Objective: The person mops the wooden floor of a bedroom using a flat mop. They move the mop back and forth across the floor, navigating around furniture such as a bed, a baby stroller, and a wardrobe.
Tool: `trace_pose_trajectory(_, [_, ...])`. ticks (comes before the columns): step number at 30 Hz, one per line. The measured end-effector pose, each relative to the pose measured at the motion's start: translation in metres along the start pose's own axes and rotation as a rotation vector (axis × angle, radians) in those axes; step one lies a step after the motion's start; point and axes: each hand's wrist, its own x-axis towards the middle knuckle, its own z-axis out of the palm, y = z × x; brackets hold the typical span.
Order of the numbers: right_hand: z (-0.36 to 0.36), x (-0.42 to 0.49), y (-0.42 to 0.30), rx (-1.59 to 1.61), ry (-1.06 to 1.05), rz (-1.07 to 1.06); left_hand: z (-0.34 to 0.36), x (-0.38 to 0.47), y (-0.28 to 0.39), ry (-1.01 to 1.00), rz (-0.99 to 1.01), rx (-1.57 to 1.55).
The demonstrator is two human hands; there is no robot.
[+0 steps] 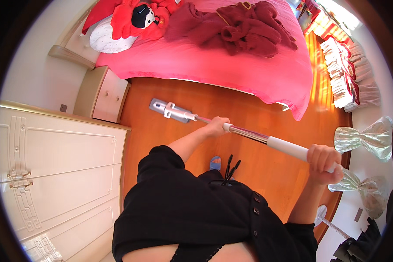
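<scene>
A flat mop with a white-and-grey head reaches across the wooden floor, its head near the nightstand and the foot of the bed. My left hand grips the metal pole low down, close to the head. Higher up, my right hand is closed around the white handle near its end. The pole slants from the head at the left to the handle at the right, in front of my body.
The bed with a pink cover stands ahead, a dark red robe on it. A nightstand and a cream wardrobe line the left. At right are a cloth-covered seat, tied curtains and a stand with a round base.
</scene>
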Motion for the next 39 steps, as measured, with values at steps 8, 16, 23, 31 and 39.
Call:
trace_pose_trajectory(8, [0.007,-0.041,-0.074,-0.027,0.112,0.006,0.035,-0.034,0.066,-0.268,0.092,-0.058])
trace_pose_trajectory(16, [0.047,-0.089,-0.094,-0.246,0.242,-0.157,0.053,-0.011,0.084,-0.313,0.236,-0.022])
trace_pose_trajectory(23, [0.096,-0.056,0.001,-0.242,0.172,-0.226,-0.025,0.01,0.017,-0.261,0.206,0.104])
trace_pose_trajectory(31, [0.149,0.035,0.134,-0.139,0.055,-0.138,-0.158,0.02,-0.107,-0.142,0.116,0.171])
trace_pose_trajectory(39, [0.179,0.098,0.24,-0.146,-0.077,0.059,-0.258,0.011,-0.21,0.1,-0.046,0.29])
